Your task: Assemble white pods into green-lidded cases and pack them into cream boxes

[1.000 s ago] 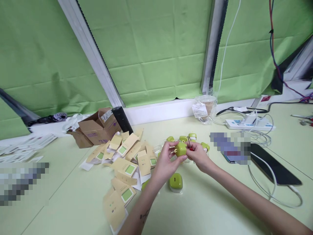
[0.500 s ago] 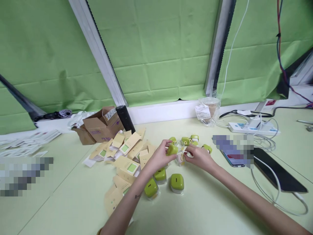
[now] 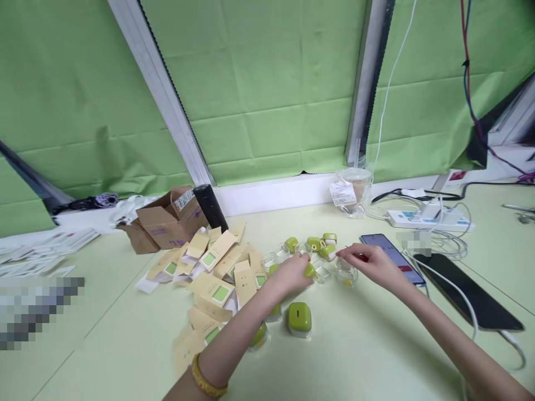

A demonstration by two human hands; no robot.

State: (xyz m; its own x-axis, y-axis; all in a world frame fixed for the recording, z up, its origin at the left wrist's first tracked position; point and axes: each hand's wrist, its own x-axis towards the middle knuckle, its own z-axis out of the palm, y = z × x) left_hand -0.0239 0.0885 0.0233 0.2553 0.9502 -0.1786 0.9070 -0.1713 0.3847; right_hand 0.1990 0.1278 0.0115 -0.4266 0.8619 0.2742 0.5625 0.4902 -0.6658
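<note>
The left hand (image 3: pixel 292 273) touches a small green case (image 3: pixel 310 271) low over the table (image 3: pixel 355 351); I can't tell if its grip is closed. The right hand (image 3: pixel 371 264) grips a little red tool (image 3: pixel 361 257) near clear plastic cups (image 3: pixel 346 275).

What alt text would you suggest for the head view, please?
A person's left hand touches a small green item; the right hand holds a small red object. Clear plastic shells lie between them on a pale table, near tan packets.
</note>
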